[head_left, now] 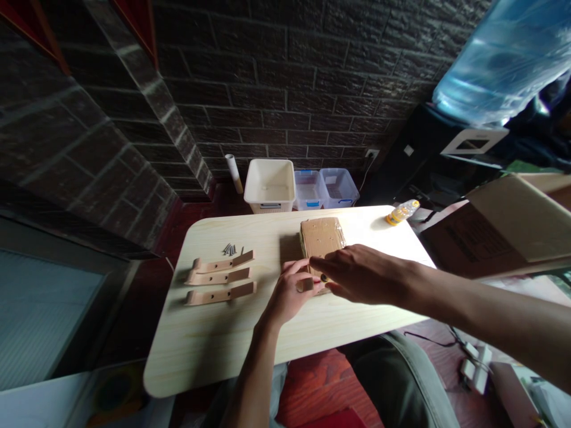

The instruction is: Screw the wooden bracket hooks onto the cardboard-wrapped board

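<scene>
A cardboard box, partly wrapped in clear tape, lies on the pale wooden table. My left hand is closed at its near left edge, around a wooden strip whose end shows below the fingers. Above the box, my right hand is curled around a small tool with a dark round end; most of it is hidden by the fingers. Three bent wooden strips with holes rest on the left of the table. Several dark screws lie behind them.
A clear plastic bottle with yellow parts stands at the back right corner. Beyond the table are a cream bin, two clear bins and a white tube. An open carton is at the right.
</scene>
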{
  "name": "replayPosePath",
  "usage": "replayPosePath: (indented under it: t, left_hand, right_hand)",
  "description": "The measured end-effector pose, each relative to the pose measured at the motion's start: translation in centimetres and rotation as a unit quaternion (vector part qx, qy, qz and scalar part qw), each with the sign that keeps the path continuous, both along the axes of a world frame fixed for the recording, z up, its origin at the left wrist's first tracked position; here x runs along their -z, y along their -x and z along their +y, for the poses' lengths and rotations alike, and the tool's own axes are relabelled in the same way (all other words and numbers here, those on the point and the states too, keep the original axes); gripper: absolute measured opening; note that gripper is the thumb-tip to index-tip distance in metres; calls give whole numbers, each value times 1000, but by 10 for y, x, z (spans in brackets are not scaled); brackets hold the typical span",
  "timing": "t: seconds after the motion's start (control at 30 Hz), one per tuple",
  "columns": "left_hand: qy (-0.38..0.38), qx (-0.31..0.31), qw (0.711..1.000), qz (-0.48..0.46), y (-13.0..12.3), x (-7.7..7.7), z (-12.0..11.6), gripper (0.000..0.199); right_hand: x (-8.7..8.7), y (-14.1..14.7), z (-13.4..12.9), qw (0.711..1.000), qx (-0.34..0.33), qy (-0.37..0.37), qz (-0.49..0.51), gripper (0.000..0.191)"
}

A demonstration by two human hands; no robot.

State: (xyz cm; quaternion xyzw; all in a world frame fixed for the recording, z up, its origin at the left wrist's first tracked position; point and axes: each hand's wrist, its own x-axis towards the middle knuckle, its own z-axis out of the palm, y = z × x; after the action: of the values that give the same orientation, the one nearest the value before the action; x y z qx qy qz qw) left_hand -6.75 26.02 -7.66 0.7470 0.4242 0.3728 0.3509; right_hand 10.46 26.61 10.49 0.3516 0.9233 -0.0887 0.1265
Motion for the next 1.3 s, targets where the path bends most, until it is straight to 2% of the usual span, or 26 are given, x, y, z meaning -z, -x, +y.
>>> replayPosePath:
  t: [0.23, 0.43, 0.63, 0.73, 0.87, 1.07, 1.17, 1.3]
  left_hand:
    - [1, 8, 1000, 2, 1, 2, 0, 8]
    - [-6, 8, 1000, 5, 1, 5, 1, 8]
    - [-9, 4, 1000, 11, 1, 5, 0, 9]
    - [-7, 4, 1000, 13, 1, 6, 0, 10]
    - [-11, 4, 1000, 5, 1, 9, 0, 9]
    - [-3, 6, 1000, 5, 1, 5, 0, 8]
    - [-2, 6, 1000, 7, 0, 3, 0, 8]
    - [-9, 6, 1000, 12, 1, 4, 0, 8]
  right_hand:
    - [6, -5, 3, 998, 16, 35, 54, 21]
    - [5, -4, 2, 1000, 14, 12, -15, 25]
    - [7, -9, 2, 1000, -15, 7, 19, 25]
    - [10, -11, 2, 1000, -3, 11, 24, 22]
    - [12, -9, 1, 1000, 5, -4, -12, 23]
    - [5, -4, -1, 999, 1, -13, -34, 26]
    - [4, -6, 0, 1000, -10, -13, -11, 28]
    - [9, -11, 2, 999, -19, -5, 30, 17]
